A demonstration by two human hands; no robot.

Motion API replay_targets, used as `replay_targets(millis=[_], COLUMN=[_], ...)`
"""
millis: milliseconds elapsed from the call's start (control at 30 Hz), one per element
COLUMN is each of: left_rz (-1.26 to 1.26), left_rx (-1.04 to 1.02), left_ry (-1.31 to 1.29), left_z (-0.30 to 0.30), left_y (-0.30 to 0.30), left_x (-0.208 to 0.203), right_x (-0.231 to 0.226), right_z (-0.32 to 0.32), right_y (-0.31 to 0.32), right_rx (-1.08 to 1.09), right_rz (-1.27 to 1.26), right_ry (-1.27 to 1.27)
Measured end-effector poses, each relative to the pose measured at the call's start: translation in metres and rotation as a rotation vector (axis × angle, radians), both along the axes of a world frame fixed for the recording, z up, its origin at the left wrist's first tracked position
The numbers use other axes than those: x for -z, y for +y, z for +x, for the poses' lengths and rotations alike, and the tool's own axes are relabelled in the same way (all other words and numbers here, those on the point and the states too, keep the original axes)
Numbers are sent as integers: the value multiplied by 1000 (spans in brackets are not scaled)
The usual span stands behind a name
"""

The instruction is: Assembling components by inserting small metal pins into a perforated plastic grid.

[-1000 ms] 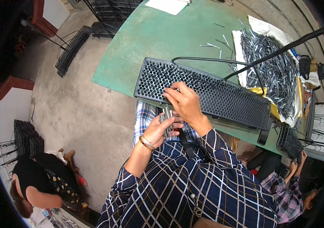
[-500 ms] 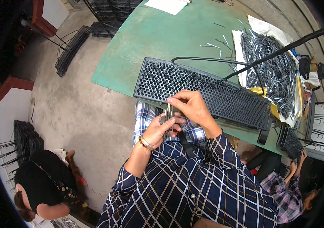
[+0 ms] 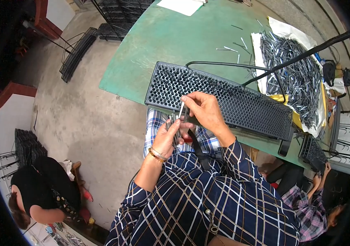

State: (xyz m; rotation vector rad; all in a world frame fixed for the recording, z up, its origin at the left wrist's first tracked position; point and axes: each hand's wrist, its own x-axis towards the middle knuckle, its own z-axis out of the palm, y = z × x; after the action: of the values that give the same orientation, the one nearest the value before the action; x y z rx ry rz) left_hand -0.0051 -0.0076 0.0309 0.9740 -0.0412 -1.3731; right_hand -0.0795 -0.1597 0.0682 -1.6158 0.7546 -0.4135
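A single thin, straight, silvery metal rod (image 3: 181,110) is held close to its upper end, and that grip appears sound: the step in hand is probably best done with one rod singled out at a time and kept in line with the fingers, so that it is not twisted on its way. The bundle of dark grey and silvery metal rods (image 3: 173,119) would be better kept loosely aligned than squeezed, since crossed rods could snag one another. The single rod is held just in front of the near edge of the long black rack with a grid of round holes (image 3: 257,110), which is set along the edge of the green tabletop (image 3: 142,65). By the right hand (image 3: 208,112), bent at the wrist with its back largely upward, the rod is pinched between thumb and forefinger. By the left hand (image 3: 164,141), raised from below with the palm turned inward, the bundle is clasped under the thumb, the other fingers being slightly spread. Whether the single rod's lower end is touched by the left thumb cannot be told.
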Motion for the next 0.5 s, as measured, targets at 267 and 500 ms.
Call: replay_targets(millis=[267, 500], left_rz=[24, 62], left_rx=[-29, -78], left_ry=[-7, -20], left_z=[-2, -3], left_y=[0, 0], left_x=[-2, 0], right_x=[-9, 2], right_z=[6, 0], right_y=[-1, 0], right_rx=[110, -99], right_rz=[-148, -2], right_ry=[-86, 12])
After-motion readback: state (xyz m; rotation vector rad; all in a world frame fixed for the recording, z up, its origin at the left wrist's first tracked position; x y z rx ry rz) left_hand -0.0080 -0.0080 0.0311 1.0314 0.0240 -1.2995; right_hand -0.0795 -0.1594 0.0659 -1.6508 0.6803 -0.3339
